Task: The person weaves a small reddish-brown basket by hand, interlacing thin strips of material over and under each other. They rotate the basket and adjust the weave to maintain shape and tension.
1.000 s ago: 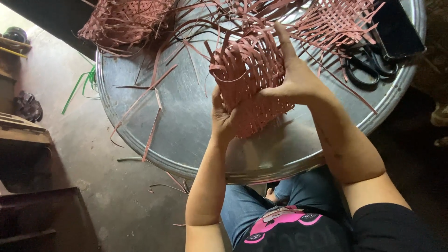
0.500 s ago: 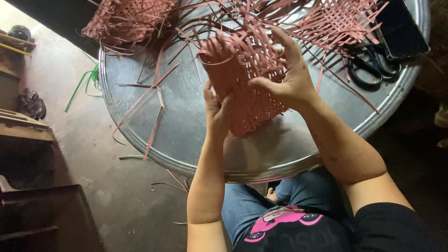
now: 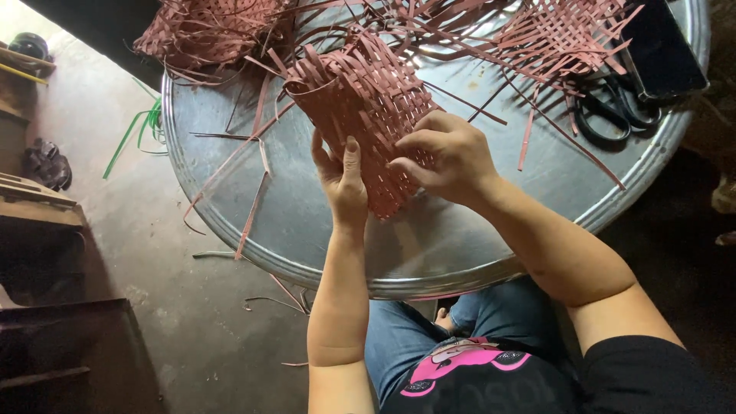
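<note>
Two hands hold one half-woven basket (image 3: 366, 115) of reddish-brown strips above a round metal tray table (image 3: 452, 253). The left hand (image 3: 343, 182) is closed on the basket's near left edge, thumb and fingers pinching the weave. The right hand (image 3: 445, 157) lies just beside it, curled over the basket's near right side with fingertips pressing into the strips. The basket's long axis runs on a slant, from its closed end between the two hands up and away to the left; its open mouth, ragged with loose strip ends, points away from the person, beyond the left hand's fingertips.

Further out past the right hand lies a flat woven mat (image 3: 560, 34) of the same strips, and beside it, to that hand's far right, black scissors (image 3: 613, 111) and a dark flat case (image 3: 663, 50). Beyond the left hand sits another woven piece (image 3: 207, 31). Loose strips (image 3: 253, 207) trail over the tray's edge left of the left hand.
</note>
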